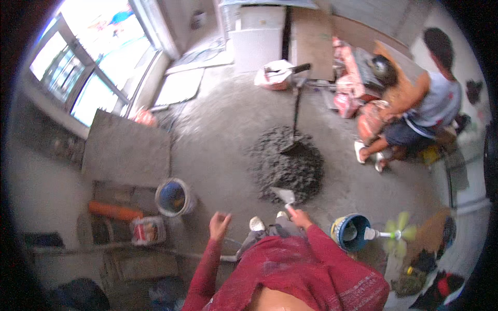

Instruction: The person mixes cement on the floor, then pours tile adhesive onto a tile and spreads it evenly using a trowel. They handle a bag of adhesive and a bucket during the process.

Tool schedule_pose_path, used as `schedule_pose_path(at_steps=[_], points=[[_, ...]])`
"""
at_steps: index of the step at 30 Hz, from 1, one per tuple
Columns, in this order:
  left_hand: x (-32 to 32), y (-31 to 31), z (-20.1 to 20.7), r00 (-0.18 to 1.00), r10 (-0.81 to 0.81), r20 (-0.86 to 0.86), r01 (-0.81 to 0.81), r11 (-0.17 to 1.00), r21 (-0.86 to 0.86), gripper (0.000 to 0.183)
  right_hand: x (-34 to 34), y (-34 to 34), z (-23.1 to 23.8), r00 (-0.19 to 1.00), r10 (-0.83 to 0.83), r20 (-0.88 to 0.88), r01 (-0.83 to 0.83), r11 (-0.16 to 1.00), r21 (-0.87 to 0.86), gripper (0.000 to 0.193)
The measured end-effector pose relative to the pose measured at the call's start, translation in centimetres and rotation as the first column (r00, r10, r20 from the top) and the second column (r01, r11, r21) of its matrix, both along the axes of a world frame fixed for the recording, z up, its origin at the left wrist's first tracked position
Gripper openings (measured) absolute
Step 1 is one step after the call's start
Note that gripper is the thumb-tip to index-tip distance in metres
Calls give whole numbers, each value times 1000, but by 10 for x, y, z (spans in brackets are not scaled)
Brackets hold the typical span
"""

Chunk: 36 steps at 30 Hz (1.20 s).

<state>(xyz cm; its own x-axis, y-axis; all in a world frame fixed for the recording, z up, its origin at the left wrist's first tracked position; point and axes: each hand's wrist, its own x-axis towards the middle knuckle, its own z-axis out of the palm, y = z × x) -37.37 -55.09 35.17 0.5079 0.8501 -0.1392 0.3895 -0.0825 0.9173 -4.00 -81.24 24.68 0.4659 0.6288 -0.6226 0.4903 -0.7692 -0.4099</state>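
My right hand (300, 217) is closed round the handle of a pointed trowel (284, 195). The trowel's pale blade lies over the near edge of a heap of wet grey mortar (290, 168) on the floor. My left hand (220, 225) hangs off to the left, empty, its fingers loosely bent and slightly apart. A shovel (294, 116) stands with its blade in the far side of the heap. Close to my right arm is a blue bucket (340, 233); a white bucket with a blue inside (175, 197) stands beyond my left hand.
At the right, another person (433, 98) bends over an orange sack (369, 122). A fan with yellow-green blades (398, 234) is beside the blue bucket. A white sack (274, 75) sits behind the heap. A grey board (127, 147) and an orange pipe (115, 210) lie left.
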Motion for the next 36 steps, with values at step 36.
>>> schedule_pose_path(at_steps=[36], points=[[203, 322, 400, -147, -312, 939, 431, 834, 344, 10, 25, 272, -32, 936, -327, 133, 351, 901, -253, 62]])
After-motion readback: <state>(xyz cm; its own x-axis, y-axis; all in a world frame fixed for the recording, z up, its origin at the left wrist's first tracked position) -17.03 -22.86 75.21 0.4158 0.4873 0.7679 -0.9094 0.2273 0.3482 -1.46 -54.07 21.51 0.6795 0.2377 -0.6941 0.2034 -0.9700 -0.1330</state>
